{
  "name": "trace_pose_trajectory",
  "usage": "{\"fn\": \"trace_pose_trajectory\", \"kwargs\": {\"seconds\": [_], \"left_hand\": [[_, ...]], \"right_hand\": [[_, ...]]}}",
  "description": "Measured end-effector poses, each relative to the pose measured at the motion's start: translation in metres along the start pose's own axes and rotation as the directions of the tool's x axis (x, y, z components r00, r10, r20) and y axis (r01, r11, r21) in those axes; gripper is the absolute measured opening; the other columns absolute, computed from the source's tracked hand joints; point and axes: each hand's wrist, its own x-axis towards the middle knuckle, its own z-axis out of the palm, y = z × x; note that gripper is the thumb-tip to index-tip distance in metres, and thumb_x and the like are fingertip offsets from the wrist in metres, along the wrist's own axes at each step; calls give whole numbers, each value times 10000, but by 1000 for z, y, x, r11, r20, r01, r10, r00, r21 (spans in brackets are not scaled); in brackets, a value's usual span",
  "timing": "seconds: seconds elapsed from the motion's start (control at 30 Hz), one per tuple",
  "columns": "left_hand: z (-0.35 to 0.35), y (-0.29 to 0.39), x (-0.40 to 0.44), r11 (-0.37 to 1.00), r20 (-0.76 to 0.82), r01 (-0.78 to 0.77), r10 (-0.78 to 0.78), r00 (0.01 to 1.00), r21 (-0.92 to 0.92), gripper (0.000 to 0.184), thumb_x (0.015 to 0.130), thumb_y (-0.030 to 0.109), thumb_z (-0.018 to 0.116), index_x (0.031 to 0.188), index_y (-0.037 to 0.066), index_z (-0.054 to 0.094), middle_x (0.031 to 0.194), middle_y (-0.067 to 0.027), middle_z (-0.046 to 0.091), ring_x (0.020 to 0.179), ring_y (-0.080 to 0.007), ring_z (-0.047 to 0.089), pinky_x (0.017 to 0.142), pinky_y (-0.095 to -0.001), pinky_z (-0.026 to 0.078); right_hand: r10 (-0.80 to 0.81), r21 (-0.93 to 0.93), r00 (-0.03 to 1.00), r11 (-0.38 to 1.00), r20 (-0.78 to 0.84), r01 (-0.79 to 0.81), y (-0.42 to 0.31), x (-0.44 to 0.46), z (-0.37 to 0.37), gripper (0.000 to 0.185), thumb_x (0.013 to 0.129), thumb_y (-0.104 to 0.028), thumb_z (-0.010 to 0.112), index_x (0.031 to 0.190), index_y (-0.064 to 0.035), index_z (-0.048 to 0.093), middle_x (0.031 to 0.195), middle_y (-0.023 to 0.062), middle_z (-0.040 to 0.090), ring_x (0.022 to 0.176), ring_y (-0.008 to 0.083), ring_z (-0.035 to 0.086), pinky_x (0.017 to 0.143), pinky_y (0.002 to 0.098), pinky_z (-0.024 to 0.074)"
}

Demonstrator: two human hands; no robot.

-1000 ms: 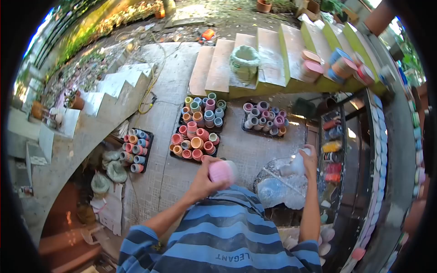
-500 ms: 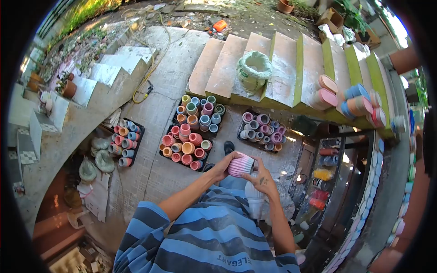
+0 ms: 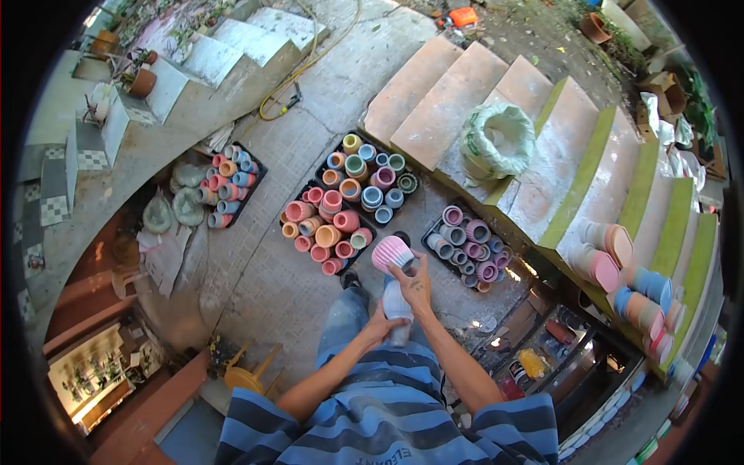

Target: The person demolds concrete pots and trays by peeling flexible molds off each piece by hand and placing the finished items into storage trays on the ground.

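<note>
My right hand (image 3: 415,287) is closed around the rim of a pink pot (image 3: 389,254) with ribbed sides and a whitish band, holding it tilted out in front of my legs. Just below it, my left hand (image 3: 379,325) is wrapped round a pale, whitish stack of pots (image 3: 396,301) close to my body; its lower part is greyer. Ahead on the ground, a black tray (image 3: 375,221) is packed with pink, orange, green and blue pots. To its right, another black tray (image 3: 431,226) carries purple and grey pots.
Steps (image 3: 465,101) rise at the right, bearing a white-green sack (image 3: 496,143) and stacked pots (image 3: 597,263). Left lie a third pot tray (image 3: 252,186) and plastic bags (image 3: 187,208). A dark metal rack (image 3: 593,372) with bottles stands lower right; a hose (image 3: 310,62) crosses the ground.
My left hand has left the pink pot and dropped to the pale stack. The right hand now holds the pink pot alone, farther forward. The view has turned.
</note>
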Motion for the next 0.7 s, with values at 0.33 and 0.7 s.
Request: {"fn": "trace_pose_trajectory", "kwargs": {"seconds": [0.33, 0.7], "left_hand": [[-97, -33, -41, 981, -463, 185, -187, 866, -51, 847, 701, -78, 636, 1440, 168, 304, 1233, -153, 561, 1008, -318, 631, 770, -466, 587], [-101, -115, -63, 869, -488, 178, -417, 767, -461, 869, 685, -169, 596, 1469, 114, 349, 1251, -142, 598, 1089, -320, 634, 907, -476, 556]], "right_hand": [[-379, -545, 914, 802, -145, 246, 103, 225, 10, 776, 692, -367, 855, 1337, -131, 492, 1069, 282, 606, 954, 497, 625, 790, 513, 509], [-142, -723, 989, 687, -45, 66, 142, 456, 86, 692, 780, -266, 808, 1372, -223, 452, 1205, 299, 521, 1008, 506, 642, 837, 528, 551]]}}
